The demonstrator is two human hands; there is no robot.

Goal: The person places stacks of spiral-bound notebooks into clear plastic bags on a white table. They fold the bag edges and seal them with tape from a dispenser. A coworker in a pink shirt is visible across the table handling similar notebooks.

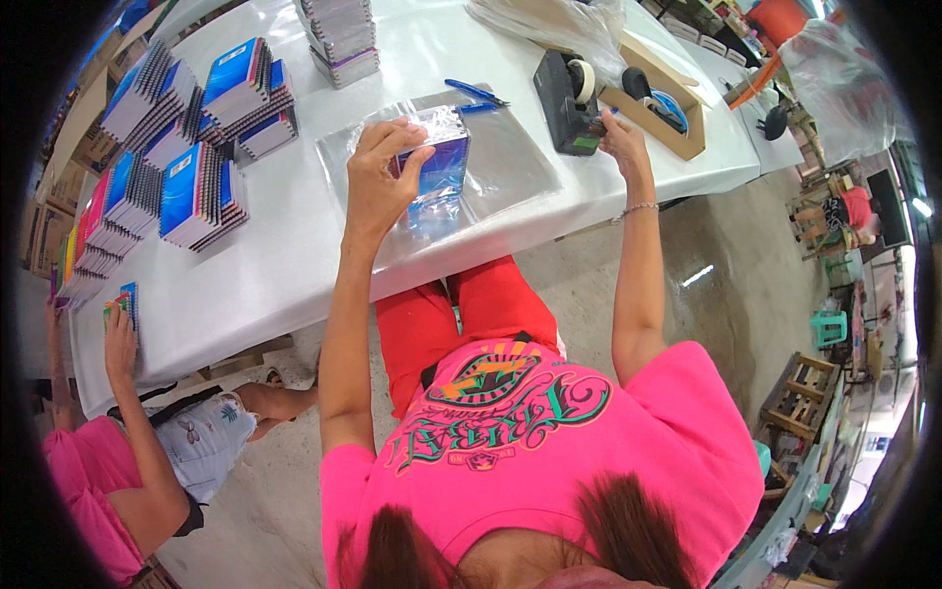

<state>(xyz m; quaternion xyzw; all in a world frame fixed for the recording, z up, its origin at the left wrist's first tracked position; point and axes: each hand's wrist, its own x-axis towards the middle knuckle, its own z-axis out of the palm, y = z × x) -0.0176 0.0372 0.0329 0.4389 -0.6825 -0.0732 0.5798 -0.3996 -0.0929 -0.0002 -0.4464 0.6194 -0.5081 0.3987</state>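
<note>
Blue notebooks (446, 167) in clear film (444, 123) lie upper centre, the left hand (381, 169) gripping them with its fingers, apparently for steadiness; the right hand's (625, 145) fingers meet the tape dispenser (561, 103), grip unclear.

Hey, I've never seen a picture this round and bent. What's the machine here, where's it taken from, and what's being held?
There's no robot: these are a person's bare hands. The single picture comes from a wide fisheye camera on that person's head, looking down, so straight edges curve near the rim.

The left hand holds a blue notebook bundle under clear plastic. The right hand is at the front end of a black tape dispenser; whether it pinches tape is too small to tell.

On the white table also lie clear plastic sheets, a blue-handled tool, an open cardboard box and stacks of spiral notebooks. At far left, another person's hand is at work.
</note>
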